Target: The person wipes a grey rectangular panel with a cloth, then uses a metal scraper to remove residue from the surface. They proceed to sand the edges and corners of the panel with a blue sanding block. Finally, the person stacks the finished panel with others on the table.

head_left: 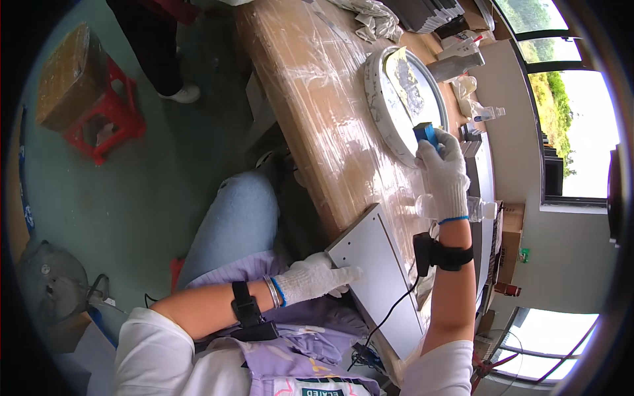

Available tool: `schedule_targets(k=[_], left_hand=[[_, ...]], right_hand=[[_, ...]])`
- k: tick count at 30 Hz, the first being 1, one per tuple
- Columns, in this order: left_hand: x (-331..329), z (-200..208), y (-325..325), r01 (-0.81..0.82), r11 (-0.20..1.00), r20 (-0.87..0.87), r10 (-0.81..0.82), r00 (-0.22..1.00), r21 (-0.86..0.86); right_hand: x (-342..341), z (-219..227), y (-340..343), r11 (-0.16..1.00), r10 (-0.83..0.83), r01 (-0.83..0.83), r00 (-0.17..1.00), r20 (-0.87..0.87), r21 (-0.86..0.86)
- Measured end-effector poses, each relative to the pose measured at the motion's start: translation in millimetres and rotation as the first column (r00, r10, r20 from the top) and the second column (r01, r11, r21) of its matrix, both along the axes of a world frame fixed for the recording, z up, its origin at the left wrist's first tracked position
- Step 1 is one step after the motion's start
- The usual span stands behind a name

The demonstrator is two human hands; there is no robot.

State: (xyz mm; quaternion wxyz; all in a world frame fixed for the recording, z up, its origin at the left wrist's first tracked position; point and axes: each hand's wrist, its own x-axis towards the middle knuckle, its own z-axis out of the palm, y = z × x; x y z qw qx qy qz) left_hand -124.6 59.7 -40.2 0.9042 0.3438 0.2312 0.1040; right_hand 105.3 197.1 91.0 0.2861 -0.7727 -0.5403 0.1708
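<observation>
My right hand [444, 175], in a white knit glove with a blue cuff, is closed on a small blue block [426, 132]. It holds the block at the near rim of a round white pan [378, 109], over its surface. In the pan lies a pale yellow piece [401, 76] smeared with dark grey. My left hand [317, 277], gloved alike, grips the left edge of a flat grey panel [383, 280], fingers on top and others at the edge below. Small holes mark the panel's corner. The panel rests on the table's near end.
A film-wrapped wooden table [297, 99] runs away from me. Clear bottles [426, 206] and a squeeze bottle [489, 113] stand along its right side. At the far end are a cloth [370, 18] and dark stacked panels [426, 12]. A red stool [109, 122] bears a box; another person's leg [155, 53] shows.
</observation>
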Motion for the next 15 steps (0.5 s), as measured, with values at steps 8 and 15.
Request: schedule_targets(k=[8, 15], left_hand=[[6, -10, -11, -0.140, 0.972, 0.067, 0.129, 0.989, 0.190], [6, -18, -5, -0.064, 0.968, 0.008, 0.064, 0.998, 0.244]], right_hand=[[-106, 66, -65, 0.689, 0.497, -0.477, 0.859, -0.123, -0.546], [-134, 42, -57, 0.611, 0.662, -0.534, 0.749, 0.007, -0.584]])
